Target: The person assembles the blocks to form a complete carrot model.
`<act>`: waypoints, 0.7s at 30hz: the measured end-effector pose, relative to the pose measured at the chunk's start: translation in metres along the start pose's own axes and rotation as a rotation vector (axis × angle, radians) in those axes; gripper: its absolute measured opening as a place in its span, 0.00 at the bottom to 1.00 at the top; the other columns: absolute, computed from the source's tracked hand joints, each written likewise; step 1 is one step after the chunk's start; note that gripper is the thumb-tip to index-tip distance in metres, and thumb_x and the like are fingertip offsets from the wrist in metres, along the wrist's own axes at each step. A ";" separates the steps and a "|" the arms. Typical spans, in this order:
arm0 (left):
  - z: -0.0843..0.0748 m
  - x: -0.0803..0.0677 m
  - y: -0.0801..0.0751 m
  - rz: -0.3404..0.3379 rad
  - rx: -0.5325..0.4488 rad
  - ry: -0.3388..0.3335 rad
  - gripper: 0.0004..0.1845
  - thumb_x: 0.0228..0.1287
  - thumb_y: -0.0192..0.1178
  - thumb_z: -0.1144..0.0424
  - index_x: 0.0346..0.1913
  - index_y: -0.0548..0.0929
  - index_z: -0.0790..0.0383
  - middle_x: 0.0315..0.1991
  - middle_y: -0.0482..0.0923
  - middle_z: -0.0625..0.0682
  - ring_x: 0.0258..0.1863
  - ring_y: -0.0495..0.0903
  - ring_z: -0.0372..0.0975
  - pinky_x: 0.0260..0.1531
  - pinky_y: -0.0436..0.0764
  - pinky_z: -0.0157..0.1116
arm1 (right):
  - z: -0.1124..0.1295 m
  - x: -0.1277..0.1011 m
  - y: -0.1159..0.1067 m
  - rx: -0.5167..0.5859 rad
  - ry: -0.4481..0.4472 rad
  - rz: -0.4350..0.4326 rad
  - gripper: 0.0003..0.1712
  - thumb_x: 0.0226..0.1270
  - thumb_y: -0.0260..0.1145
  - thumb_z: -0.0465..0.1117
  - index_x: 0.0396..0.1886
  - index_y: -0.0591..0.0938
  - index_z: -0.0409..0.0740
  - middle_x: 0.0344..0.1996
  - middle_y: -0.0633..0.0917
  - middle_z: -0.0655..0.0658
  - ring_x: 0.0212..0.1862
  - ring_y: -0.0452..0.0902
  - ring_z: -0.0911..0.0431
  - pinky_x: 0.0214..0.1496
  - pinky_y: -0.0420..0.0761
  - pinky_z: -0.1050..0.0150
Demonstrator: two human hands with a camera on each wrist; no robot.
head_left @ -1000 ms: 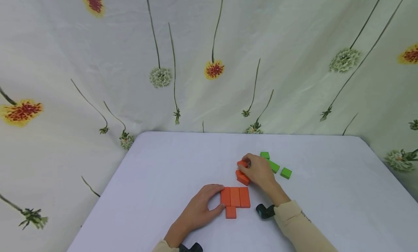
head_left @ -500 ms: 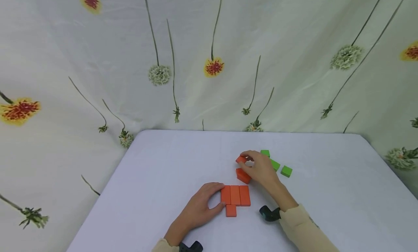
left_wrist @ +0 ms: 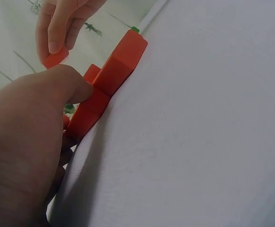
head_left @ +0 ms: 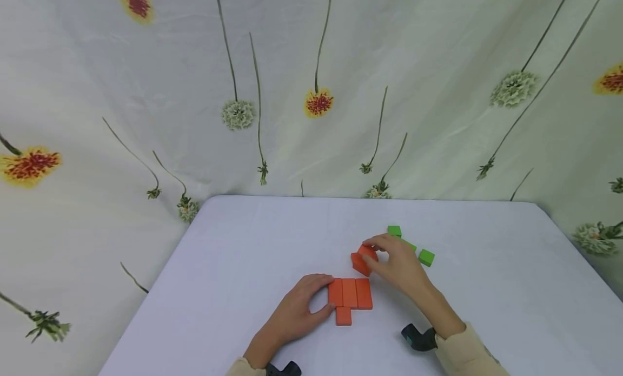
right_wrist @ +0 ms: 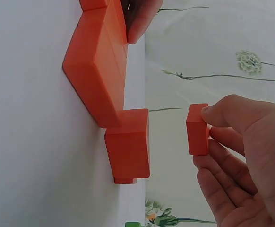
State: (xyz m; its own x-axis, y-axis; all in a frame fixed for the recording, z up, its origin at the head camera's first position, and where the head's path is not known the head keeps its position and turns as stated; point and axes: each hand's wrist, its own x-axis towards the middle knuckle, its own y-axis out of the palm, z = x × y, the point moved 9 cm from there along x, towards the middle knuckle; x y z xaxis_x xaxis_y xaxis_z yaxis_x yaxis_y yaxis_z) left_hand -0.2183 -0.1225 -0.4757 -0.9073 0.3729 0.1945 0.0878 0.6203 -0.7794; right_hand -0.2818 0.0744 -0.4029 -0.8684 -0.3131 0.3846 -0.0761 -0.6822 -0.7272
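Note:
Three long orange blocks [head_left: 350, 293] lie side by side on the white table, with a small orange block [head_left: 343, 316] against their near edge. My left hand [head_left: 298, 307] holds the leftmost long block between thumb and fingers; in the left wrist view the thumb [left_wrist: 73, 85] presses on the orange. My right hand [head_left: 396, 263] pinches a small orange block [right_wrist: 198, 130] between thumb and fingertips, raised off the table. Beneath it in the head view is another orange block [head_left: 357, 263], lying just behind the row.
Beyond the right hand lie several green blocks, including a small one at the back [head_left: 394, 230] and one farther right [head_left: 426, 257]. A flowered cloth [head_left: 272, 149] hangs behind the table's far edge. Dark wrist cameras sit at both wrists.
My right hand has lifted the small orange block from behind the other loose orange block and brought it nearer and slightly right, over that block. The left hand keeps its place.

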 end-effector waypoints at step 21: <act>0.001 0.000 0.000 -0.004 0.013 0.015 0.28 0.69 0.67 0.52 0.70 0.77 0.51 0.67 0.77 0.43 0.69 0.73 0.39 0.69 0.77 0.45 | 0.016 -0.025 0.002 0.114 -0.105 0.225 0.20 0.62 0.76 0.37 0.55 0.87 0.50 0.45 0.86 0.58 0.47 0.83 0.58 0.53 0.88 0.53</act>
State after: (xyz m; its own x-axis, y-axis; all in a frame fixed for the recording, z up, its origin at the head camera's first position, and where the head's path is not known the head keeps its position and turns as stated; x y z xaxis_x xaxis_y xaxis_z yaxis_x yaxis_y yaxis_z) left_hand -0.2187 -0.1229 -0.4763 -0.9014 0.3806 0.2064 0.0788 0.6131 -0.7861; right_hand -0.2519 0.0703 -0.4051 -0.8013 -0.5278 0.2818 0.1736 -0.6558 -0.7347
